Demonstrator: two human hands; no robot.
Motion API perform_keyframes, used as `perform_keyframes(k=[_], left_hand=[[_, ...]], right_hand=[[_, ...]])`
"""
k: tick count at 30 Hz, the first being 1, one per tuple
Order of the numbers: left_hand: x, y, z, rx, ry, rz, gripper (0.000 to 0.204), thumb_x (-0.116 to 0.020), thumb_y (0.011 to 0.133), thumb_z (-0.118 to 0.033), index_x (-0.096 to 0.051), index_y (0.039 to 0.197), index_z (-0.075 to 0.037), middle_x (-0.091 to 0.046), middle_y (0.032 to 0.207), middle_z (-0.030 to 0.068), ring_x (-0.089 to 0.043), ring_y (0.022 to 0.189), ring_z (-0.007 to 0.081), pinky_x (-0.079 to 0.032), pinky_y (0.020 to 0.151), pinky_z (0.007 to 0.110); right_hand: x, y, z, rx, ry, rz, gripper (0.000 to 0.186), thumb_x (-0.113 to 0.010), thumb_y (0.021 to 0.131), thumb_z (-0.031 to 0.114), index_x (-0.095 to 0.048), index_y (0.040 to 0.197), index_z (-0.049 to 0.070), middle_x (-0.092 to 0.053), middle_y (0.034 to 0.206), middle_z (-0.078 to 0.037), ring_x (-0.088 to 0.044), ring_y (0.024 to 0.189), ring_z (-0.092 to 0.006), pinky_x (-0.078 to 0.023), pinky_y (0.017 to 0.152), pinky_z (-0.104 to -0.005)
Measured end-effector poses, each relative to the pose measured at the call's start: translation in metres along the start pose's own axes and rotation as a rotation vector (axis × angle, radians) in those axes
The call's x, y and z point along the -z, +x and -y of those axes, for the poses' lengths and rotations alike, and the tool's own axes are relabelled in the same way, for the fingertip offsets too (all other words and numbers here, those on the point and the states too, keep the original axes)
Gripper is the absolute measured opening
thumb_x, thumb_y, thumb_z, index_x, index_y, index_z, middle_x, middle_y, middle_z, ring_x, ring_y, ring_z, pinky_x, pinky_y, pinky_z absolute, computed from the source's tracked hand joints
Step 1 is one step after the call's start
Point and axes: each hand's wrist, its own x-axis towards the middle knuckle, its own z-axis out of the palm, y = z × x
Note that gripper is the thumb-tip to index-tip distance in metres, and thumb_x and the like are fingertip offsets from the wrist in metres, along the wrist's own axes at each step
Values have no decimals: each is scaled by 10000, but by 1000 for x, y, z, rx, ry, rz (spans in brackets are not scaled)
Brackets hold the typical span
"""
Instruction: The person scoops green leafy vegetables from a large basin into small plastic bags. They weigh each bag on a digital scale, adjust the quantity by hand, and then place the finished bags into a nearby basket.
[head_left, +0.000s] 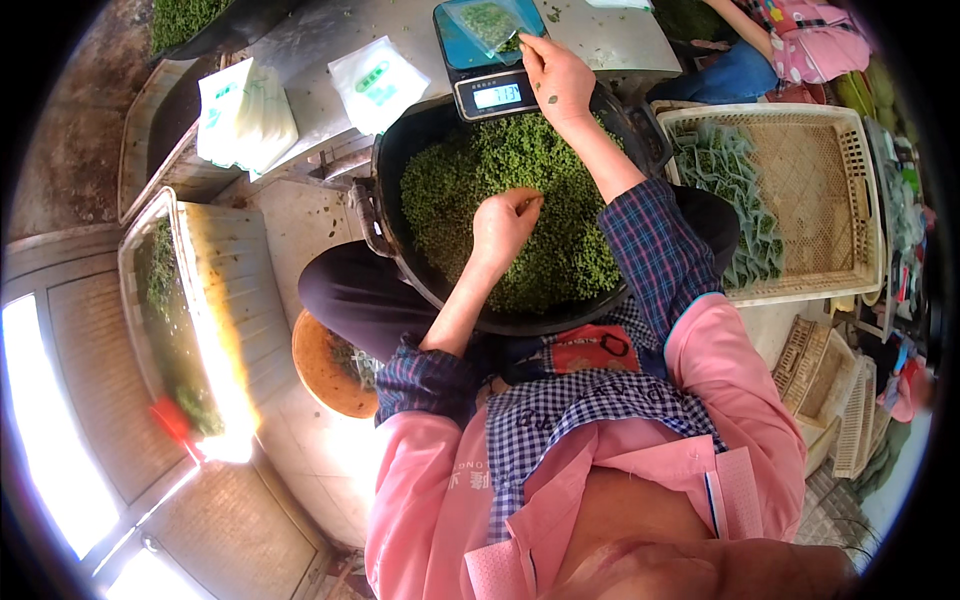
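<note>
The black tub (530, 322) of greens (560, 250) sits between the knees, the scale (465, 100) beyond it, the clear bag (488, 25) on the pan; a true weight probably calls for small pinches and fingers lifted off before reading. The right hand (560, 80) seems to pinch the bag's right edge; the left hand (502, 232) is over the greens, fingertips together, any sprigs between them impossible to tell. A metal table (615, 45) spans the far side; a pale crate (830, 200) stands right, an orange bowl (325, 385) left, stacked pouches (245, 120) far left.
</note>
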Motion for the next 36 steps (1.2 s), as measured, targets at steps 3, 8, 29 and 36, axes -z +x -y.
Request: perform_keyframes(k=[3, 8, 29, 36], left_hand=[[-4, -6, -10, -46, -6, 41, 154, -650, 807, -169, -703, 908, -65, -660, 739, 128, -639, 633, 250, -498, 592, 353], [-5, -9, -8, -54, 1, 68, 147, -647, 804, -152, -703, 912, -68, -674, 801, 119, -651, 690, 259, -512, 634, 348], [10, -14, -1, -1, 78, 24, 177, -686, 795, -206, -706, 845, -37, -613, 605, 79, -550, 496, 162, -430, 508, 307], [10, -9, -7, 20, -2, 19, 168, -675, 797, -219, -698, 816, -54, -610, 603, 91, -569, 511, 219, -440, 507, 337]], right_hand=[[-10, 5, 1, -14, -260, 101, 261, -614, 881, 309, -664, 1063, 129, -617, 652, -45, -594, 565, -215, -449, 506, -341], [-14, 5, 2, -150, -68, 139, 242, -626, 879, 307, -657, 1011, 107, -625, 642, -49, -602, 559, -215, -453, 504, -342], [86, -55, 8, -142, 343, 1109, 254, -623, 881, 289, -651, 939, 44, -651, 763, -80, -610, 672, -168, -487, 628, -319], [94, -60, 6, -179, 381, 1138, 211, -622, 879, 214, -640, 988, 34, -669, 817, -79, -621, 727, -155, -487, 652, -303]])
